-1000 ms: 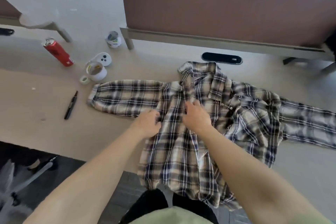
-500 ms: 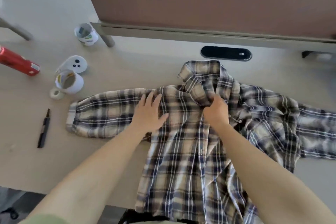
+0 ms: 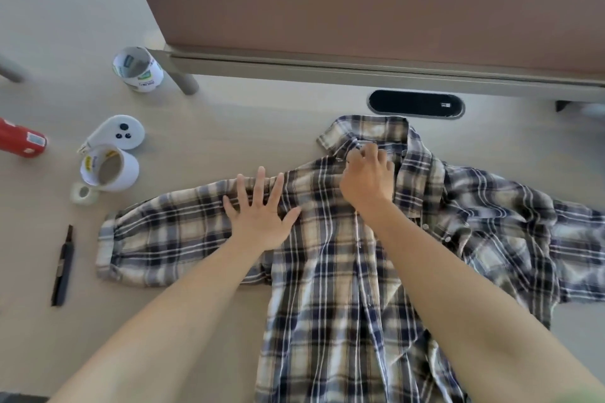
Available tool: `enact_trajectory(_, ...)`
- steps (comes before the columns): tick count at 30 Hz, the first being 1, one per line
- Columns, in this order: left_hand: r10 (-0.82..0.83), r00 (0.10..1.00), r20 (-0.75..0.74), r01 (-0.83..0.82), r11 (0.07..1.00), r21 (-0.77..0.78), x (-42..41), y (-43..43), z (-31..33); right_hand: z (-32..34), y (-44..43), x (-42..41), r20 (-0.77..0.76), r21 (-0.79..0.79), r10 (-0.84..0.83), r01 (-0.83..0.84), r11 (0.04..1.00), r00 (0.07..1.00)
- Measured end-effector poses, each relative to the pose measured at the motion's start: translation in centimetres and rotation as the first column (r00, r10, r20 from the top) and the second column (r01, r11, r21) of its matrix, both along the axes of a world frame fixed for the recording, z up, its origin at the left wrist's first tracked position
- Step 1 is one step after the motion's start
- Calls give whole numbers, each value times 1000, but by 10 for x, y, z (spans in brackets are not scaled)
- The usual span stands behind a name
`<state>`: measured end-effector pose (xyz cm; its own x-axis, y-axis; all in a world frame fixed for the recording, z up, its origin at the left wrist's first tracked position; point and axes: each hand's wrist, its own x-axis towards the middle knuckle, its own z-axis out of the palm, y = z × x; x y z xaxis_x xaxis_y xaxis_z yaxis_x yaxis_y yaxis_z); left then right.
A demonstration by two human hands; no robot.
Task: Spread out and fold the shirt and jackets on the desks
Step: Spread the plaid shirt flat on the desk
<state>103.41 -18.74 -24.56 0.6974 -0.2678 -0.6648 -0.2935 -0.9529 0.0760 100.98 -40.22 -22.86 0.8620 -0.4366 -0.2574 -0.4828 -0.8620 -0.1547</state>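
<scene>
A beige, navy and white plaid shirt [image 3: 330, 271] lies front up on the light wooden desk [image 3: 229, 127], collar toward the far side, both sleeves stretched out left and right. My left hand [image 3: 262, 209] rests flat with fingers spread on the shirt's left shoulder. My right hand [image 3: 368, 173] is closed around the front placket just below the collar, pinching the fabric. The shirt's right half is rumpled and folded over itself. Its hem hangs past the near desk edge.
Left of the shirt stand two tape rolls [image 3: 109, 168] [image 3: 137, 70], a small tape ring [image 3: 83, 193], a white controller [image 3: 119, 132], a red can [image 3: 21, 142] and a black pen [image 3: 64, 267]. A brown divider panel [image 3: 360, 0] and a black cable slot [image 3: 415, 104] lie behind.
My right hand has slid up the placket from mid-chest to just under the collar. My left hand moved up onto the left shoulder and opened flat. The view shifted closer and downward.
</scene>
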Motion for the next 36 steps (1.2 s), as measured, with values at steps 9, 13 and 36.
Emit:
enact_trajectory(9, -28, 1000, 10, 28, 998, -57, 15, 19, -2, 19, -39, 11, 28, 758, -462, 282, 588, 887)
enact_trajectory(13, -12, 998, 57, 16, 997, -73, 30, 30, -4, 12, -65, 27, -47, 779, -661, 442, 445, 749)
enact_trajectory(36, -354, 871, 341, 432, 882, -187, -26, -46, -24, -32, -22, -29, -147, 18, 52, -50, 999, 988)
